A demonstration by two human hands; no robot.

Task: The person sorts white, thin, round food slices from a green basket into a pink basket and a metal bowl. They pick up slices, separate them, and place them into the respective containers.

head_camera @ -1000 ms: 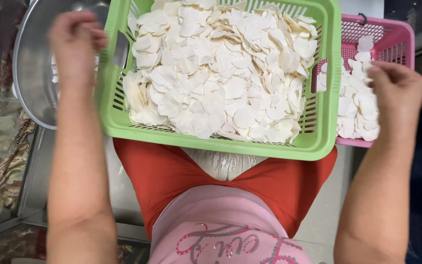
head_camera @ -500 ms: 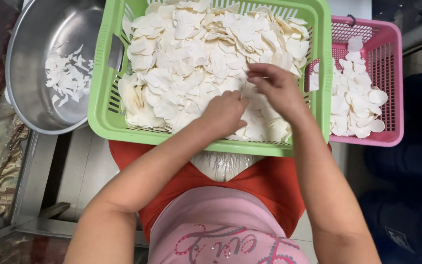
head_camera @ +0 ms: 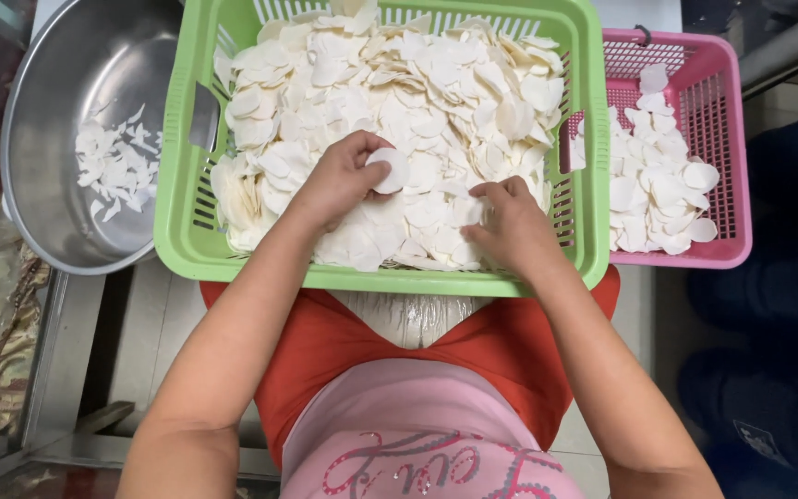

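Head view, looking straight down: furthest out from the left hand, on its outer side, sits a round steel basin with a thin scatter of white slices lying on its bottom. Just beside the basin is a green plastic basket with slotted walls, resting on the person's lap and heaped with thin, pale, round slices. Both hands are inside this basket, near its closer rim. The left hand lies on the heap with its fingers curled, pinching a single round slice between thumb and fingertips, lifted slightly off the pile. Near it, with a small gap of slices between the two, the right hand presses down into the heap with its fingers bent over a slice or two at the fingertips; whether it grips them or only touches them cannot be told. Beyond the right hand, on its outer side and touching the green basket's wall, stands a smaller pink plastic basket holding a lower layer of the same white slices. Below both hands, orange cloth covers the lap under the green basket.
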